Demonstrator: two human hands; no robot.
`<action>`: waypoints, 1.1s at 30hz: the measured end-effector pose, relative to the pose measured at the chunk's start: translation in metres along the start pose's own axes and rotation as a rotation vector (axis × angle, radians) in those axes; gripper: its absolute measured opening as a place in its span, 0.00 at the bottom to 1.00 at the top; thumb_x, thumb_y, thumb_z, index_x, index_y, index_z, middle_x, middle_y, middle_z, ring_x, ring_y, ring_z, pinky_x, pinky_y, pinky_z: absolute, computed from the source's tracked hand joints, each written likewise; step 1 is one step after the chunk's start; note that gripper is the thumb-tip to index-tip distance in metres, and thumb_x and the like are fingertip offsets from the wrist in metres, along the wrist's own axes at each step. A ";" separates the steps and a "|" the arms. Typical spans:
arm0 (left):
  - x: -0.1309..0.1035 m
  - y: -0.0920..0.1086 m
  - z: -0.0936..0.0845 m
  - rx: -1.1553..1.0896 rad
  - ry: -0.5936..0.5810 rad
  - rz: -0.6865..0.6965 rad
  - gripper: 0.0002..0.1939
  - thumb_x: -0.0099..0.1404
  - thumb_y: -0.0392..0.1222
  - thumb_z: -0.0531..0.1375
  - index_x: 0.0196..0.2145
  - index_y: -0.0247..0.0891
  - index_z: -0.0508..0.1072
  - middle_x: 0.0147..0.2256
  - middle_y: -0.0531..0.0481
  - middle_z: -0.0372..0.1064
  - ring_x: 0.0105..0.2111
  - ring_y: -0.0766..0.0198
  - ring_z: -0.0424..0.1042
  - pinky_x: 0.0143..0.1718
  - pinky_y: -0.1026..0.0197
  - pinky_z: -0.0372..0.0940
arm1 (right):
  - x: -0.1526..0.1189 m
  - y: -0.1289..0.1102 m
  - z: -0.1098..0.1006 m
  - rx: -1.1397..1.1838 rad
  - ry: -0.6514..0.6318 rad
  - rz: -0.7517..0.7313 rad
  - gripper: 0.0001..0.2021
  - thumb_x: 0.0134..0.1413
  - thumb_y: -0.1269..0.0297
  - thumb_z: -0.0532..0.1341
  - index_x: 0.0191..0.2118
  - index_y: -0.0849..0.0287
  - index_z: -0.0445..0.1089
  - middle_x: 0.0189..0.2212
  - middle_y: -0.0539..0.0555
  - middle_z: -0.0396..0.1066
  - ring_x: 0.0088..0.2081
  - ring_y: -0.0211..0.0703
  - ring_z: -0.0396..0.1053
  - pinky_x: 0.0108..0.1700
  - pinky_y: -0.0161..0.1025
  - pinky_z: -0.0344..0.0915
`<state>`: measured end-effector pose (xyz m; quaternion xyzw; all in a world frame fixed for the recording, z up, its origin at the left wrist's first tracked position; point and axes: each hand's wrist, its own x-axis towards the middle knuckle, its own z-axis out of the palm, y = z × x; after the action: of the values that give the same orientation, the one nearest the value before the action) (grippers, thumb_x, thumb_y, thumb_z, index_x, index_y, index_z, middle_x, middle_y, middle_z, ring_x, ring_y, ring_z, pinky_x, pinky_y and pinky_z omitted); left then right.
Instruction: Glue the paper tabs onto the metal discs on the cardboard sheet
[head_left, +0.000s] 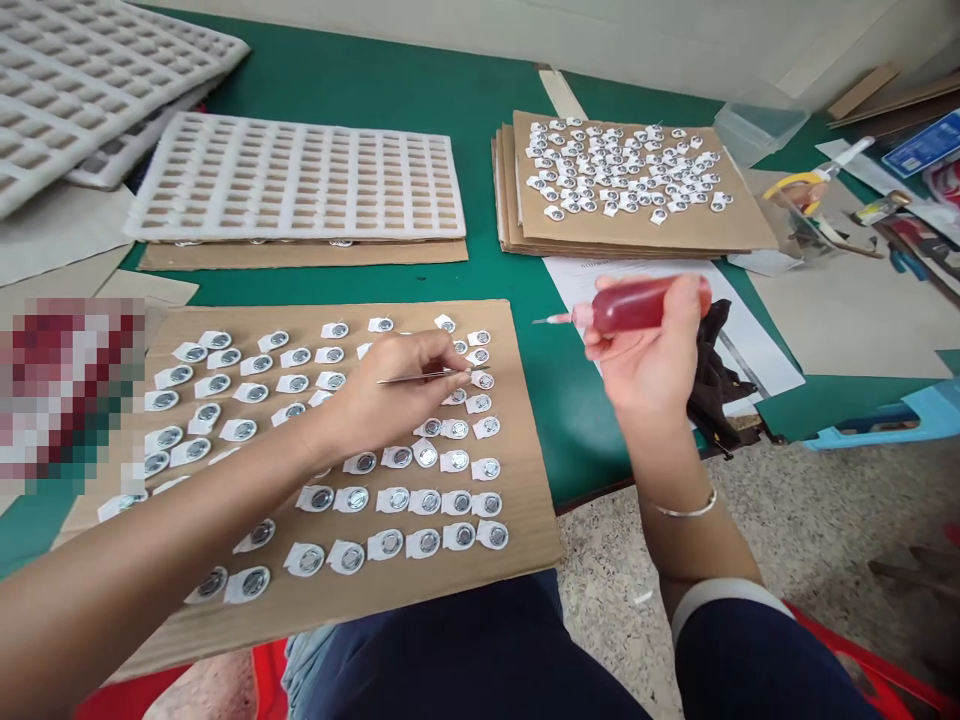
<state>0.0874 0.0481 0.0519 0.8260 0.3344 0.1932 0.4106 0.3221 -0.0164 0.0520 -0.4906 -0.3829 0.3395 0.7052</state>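
My left hand (401, 390) is closed on a pair of thin metal tweezers (409, 378), held nearly flat. Their tip reaches a small round silver disc on a white tab (482, 381) near the right edge of a cardboard sheet (525, 520). Rows of similar discs on tabs (427, 502) cover this sheet; my left hand and forearm hide some of them. To the right, my right hand (649, 365) grips a red squeeze bottle (637, 303) in the air. Its fine needle tip points left, apart from the sheet.
At the back right, stacked cardboard (750, 235) carries many more discs. A white grid tray (300, 180) rests on cardboard at back left, beside more trays (112, 80). Dark cloth (716, 390) and printed paper (772, 365) lie on the green table (480, 90). Yellow-handled scissors (799, 185) stand at right.
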 end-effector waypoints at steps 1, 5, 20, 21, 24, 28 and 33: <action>-0.005 0.003 0.001 -0.014 0.028 -0.015 0.06 0.61 0.41 0.58 0.32 0.36 0.71 0.31 0.50 0.72 0.29 0.67 0.70 0.28 0.65 0.63 | 0.009 -0.005 0.002 0.013 -0.027 0.001 0.23 0.56 0.40 0.50 0.37 0.57 0.64 0.32 0.53 0.68 0.23 0.35 0.68 0.17 0.31 0.58; -0.024 0.007 0.009 0.028 0.019 -0.053 0.07 0.61 0.42 0.58 0.32 0.36 0.72 0.30 0.50 0.72 0.28 0.67 0.69 0.26 0.64 0.62 | 0.030 0.000 0.019 0.048 -0.090 0.029 0.23 0.53 0.39 0.54 0.36 0.57 0.61 0.26 0.50 0.64 0.22 0.35 0.66 0.14 0.30 0.52; -0.029 0.000 0.027 0.154 -0.031 0.002 0.05 0.63 0.39 0.56 0.32 0.37 0.71 0.27 0.52 0.71 0.26 0.69 0.68 0.25 0.66 0.60 | 0.014 0.042 0.031 -0.117 -0.087 -0.077 0.22 0.58 0.41 0.52 0.38 0.59 0.60 0.24 0.49 0.60 0.17 0.35 0.63 0.13 0.31 0.51; -0.029 0.000 0.027 0.152 -0.037 -0.004 0.05 0.63 0.39 0.56 0.32 0.37 0.71 0.27 0.52 0.71 0.26 0.69 0.68 0.25 0.66 0.60 | 0.013 0.042 0.031 -0.128 -0.101 -0.086 0.22 0.58 0.41 0.52 0.37 0.59 0.60 0.24 0.49 0.60 0.18 0.35 0.64 0.13 0.30 0.51; -0.028 0.001 0.026 0.156 -0.054 -0.016 0.05 0.63 0.39 0.56 0.32 0.37 0.71 0.26 0.53 0.71 0.24 0.70 0.67 0.25 0.66 0.59 | 0.009 0.039 0.032 -0.149 -0.135 -0.105 0.21 0.59 0.42 0.51 0.37 0.58 0.59 0.24 0.49 0.59 0.19 0.35 0.65 0.14 0.30 0.51; -0.026 0.006 0.024 0.200 -0.116 0.053 0.05 0.64 0.36 0.54 0.31 0.37 0.69 0.24 0.55 0.67 0.22 0.71 0.63 0.25 0.66 0.58 | 0.007 0.037 0.034 -0.089 -0.112 -0.052 0.20 0.56 0.43 0.56 0.34 0.57 0.60 0.23 0.48 0.60 0.18 0.35 0.64 0.13 0.30 0.52; -0.029 0.011 0.028 0.388 -0.231 0.198 0.08 0.64 0.32 0.48 0.28 0.35 0.64 0.25 0.51 0.65 0.24 0.67 0.64 0.26 0.64 0.60 | 0.002 0.036 0.040 -0.071 -0.179 0.014 0.21 0.52 0.43 0.60 0.29 0.58 0.60 0.20 0.48 0.61 0.18 0.36 0.64 0.13 0.30 0.51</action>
<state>0.0882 0.0070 0.0434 0.9347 0.2333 0.0688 0.2591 0.2846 0.0126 0.0267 -0.4857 -0.4528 0.3731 0.6480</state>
